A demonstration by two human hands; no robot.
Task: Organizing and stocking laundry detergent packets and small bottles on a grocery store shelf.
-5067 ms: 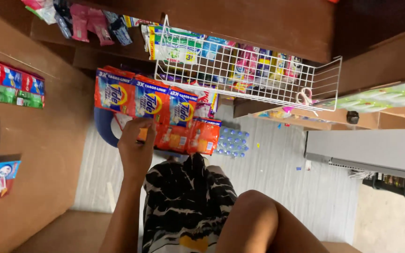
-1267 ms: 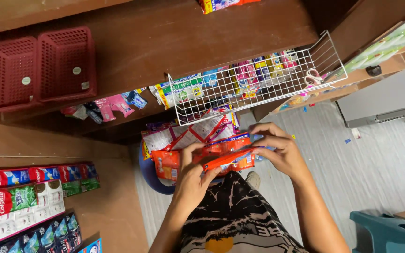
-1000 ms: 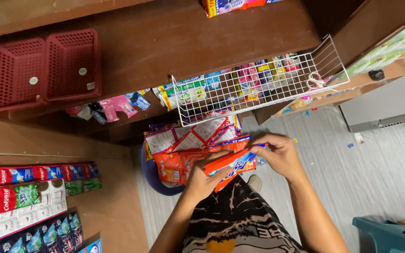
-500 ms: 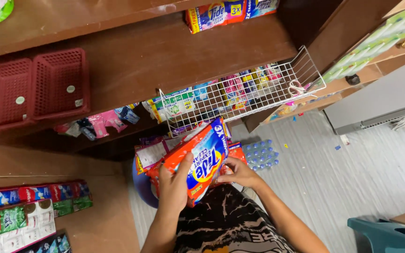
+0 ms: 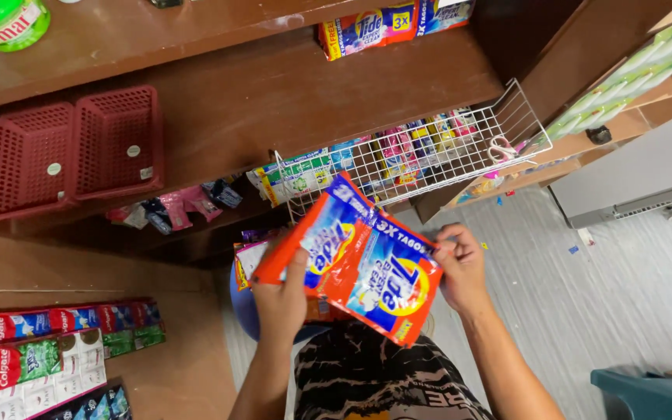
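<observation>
My left hand (image 5: 281,299) and my right hand (image 5: 460,268) hold up a strip of orange and blue detergent sachets (image 5: 359,260), one hand at each side. The strip is tilted and raised in front of a white wire basket (image 5: 429,167) full of small packets. More sachets (image 5: 249,260) show just behind and below the left end of the strip. My lap in a patterned black and tan garment (image 5: 375,381) is below.
Brown wooden shelves carry two red plastic baskets (image 5: 71,152), boxed toothpaste (image 5: 40,358) at lower left, detergent packs (image 5: 390,23) on the top shelf and a green bottle (image 5: 9,23). A grey plank floor (image 5: 585,295) lies right, with a teal stool (image 5: 647,393).
The view tilted up and both hands lifted the sachet strip from lap level up toward the wire basket, turning its printed face to me.
</observation>
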